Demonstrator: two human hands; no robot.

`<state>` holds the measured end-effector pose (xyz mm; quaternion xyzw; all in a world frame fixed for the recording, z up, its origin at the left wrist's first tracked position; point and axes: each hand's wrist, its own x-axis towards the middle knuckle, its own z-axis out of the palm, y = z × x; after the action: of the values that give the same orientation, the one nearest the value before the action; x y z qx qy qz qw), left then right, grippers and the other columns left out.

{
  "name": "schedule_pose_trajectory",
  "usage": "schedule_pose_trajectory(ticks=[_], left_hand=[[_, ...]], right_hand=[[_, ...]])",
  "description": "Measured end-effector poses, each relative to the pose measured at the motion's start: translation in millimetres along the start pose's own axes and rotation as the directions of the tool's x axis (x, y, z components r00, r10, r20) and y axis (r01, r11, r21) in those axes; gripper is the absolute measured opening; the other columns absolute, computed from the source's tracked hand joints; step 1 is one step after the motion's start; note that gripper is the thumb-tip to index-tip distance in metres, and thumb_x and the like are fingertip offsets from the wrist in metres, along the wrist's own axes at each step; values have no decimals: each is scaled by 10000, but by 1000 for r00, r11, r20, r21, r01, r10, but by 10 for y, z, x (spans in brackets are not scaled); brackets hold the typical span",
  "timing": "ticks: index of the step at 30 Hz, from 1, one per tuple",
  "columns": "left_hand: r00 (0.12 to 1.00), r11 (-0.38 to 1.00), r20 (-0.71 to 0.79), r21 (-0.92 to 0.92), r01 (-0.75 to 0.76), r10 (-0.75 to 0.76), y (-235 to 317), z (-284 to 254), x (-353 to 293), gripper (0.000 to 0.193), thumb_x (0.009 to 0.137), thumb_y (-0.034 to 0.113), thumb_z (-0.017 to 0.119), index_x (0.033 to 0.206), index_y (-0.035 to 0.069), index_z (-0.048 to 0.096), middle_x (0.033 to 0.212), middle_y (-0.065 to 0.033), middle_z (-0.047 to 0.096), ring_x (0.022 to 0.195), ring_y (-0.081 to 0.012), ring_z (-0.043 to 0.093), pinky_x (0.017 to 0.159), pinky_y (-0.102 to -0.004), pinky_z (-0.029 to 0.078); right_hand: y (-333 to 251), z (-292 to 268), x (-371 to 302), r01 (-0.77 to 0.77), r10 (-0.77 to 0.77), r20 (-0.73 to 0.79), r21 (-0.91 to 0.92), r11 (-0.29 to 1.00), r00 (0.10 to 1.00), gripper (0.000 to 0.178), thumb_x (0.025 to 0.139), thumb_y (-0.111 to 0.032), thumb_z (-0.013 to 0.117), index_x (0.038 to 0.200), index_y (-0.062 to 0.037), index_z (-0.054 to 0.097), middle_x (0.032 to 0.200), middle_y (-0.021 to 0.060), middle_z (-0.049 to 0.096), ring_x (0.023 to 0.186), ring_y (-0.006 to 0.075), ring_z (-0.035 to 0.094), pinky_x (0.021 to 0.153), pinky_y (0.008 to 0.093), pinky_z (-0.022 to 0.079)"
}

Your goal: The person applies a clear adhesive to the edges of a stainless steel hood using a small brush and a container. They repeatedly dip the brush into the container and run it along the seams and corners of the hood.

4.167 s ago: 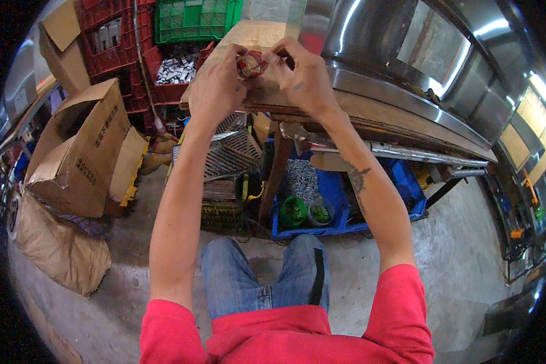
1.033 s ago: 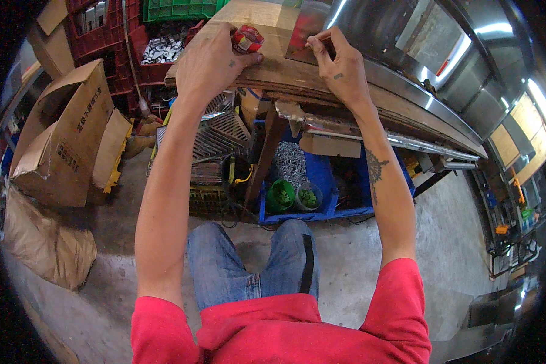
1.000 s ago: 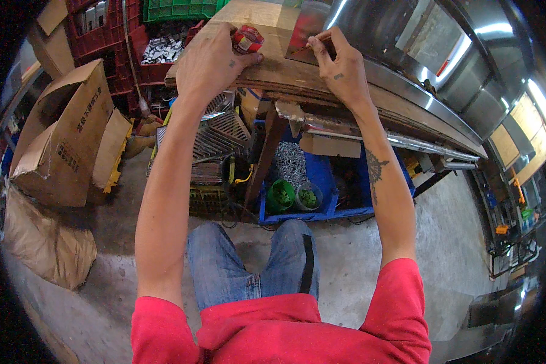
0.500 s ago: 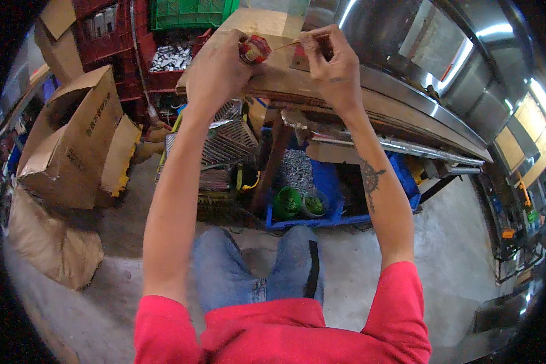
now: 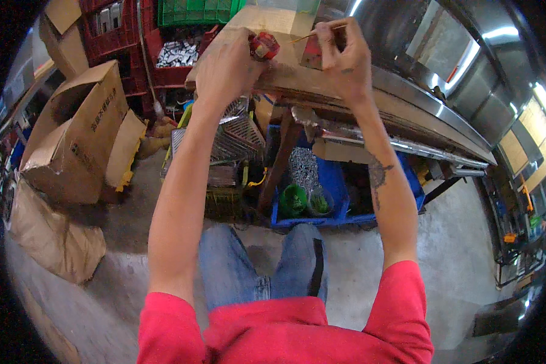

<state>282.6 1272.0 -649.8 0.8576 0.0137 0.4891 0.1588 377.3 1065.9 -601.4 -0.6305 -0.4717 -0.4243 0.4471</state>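
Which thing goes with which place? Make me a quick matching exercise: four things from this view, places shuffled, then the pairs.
Things
1. small red object
2. thin stick
3. blue bin
4. open cardboard box

Places
A. below the workbench
B. pinched in the right hand
C. toward the picture's left side
D. held in the left hand

Pairs: 1-D, 2-B, 3-A, 4-C

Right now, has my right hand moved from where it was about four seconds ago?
Yes, your right hand has moved rightward along the wooden bench, away from its left end.
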Motion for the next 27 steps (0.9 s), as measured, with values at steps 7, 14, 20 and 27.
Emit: schedule_pose_trajectory(ticks=[7,14,20,27], left_hand=[[999,997,6,64,42,-42,17,-16,14,562,839,498,868,1108,45,674,1021,-219,771,1039,-432,737,845,-553,580],[986,989,132,120,83,-99,83,-132,35,619,923,415,816,1388,84,576,1303,-181,734,1205,-406,707,984,-519,569],[977,982,143,125,138,-156,140,-188,27,665,921,492,806,1417,114,574,1323,-147,741,1212,-393,712,967,-528,576],[972,979,151,121,165,-182,173,-224,23,660,913,496,813,1412,131,583,1322,-142,743,1209,-389,714,951,-536,577]], right_hand=[[155,-141,-167,-129,142,168,-89,988,975,254,1100,-255,662,1068,-4,639,956,106,782,846,155,703,813,320,554],[122,-115,-185,-46,68,230,-98,994,971,235,1095,-254,667,1073,-21,640,869,136,726,759,163,648,723,340,522],[98,-101,-176,-40,57,246,-72,997,968,242,1094,-253,670,1063,-16,638,743,110,619,660,151,519,636,335,462],[88,-97,-167,-60,83,270,-90,994,959,241,1096,-250,669,1060,-13,637,726,108,608,653,146,515,628,331,453]])
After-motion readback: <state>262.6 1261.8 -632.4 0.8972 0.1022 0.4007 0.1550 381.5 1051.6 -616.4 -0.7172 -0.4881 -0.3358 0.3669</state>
